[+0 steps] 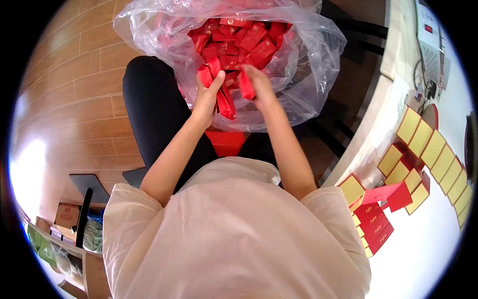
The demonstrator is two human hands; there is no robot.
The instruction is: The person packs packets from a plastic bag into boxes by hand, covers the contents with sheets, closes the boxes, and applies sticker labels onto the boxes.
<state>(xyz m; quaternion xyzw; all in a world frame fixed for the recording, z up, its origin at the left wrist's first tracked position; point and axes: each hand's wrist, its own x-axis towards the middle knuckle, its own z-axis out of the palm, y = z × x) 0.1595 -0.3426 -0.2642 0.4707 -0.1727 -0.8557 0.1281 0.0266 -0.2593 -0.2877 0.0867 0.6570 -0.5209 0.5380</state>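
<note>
Left hand (204, 97) clamped on red packets (227, 103), right hand (261, 83) on another packet (247, 86). Clear bag (318, 57) of packets, 12 o'clock; boxes (434, 150) on worktop (401, 42), 3–4 o'clock.

Loose pale beige shirt (239, 229), short wide sleeves (127, 214), plain black trousers (150, 94)

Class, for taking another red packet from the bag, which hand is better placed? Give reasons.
Probably the right hand: it seems to hold just one red packet over the open plastic bag, while the left hand looks fuller, clutching several.
</note>
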